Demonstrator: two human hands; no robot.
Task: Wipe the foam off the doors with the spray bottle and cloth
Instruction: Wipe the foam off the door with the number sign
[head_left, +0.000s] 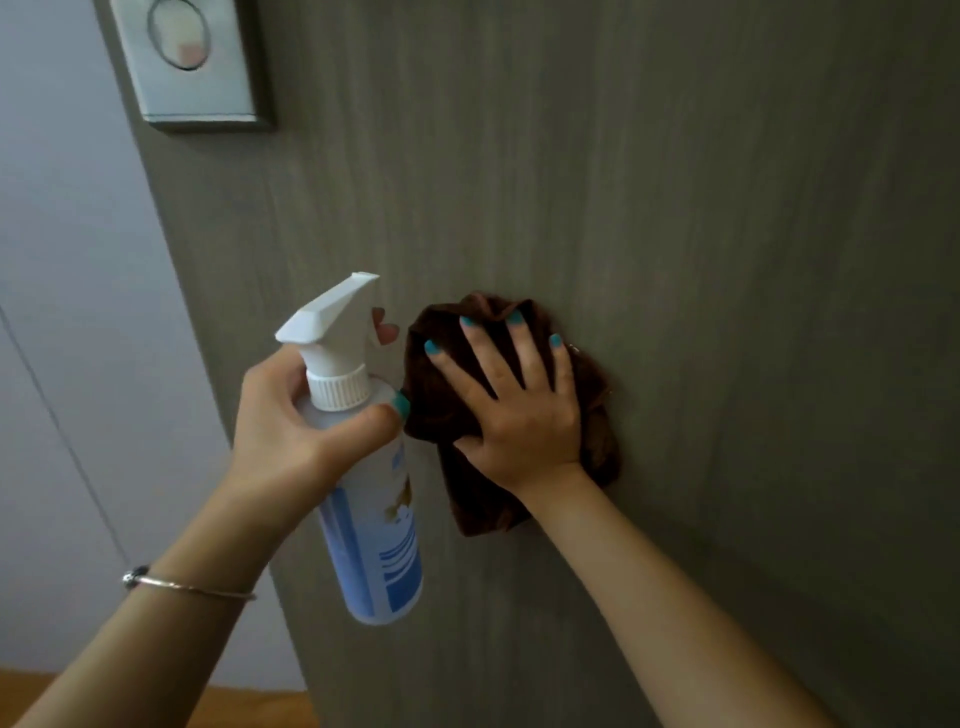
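No words, numbers or brand names can be read anywhere here. The spray bottle (371, 499) carries a label with blue stripes, wavy blue bands and a small brownish-gold picture, but any lettering on it is too blurred and turned too far aside to make out. The metal plate (187, 62) at the top of the door (675, 208) shows only a plain oval, with no writing.
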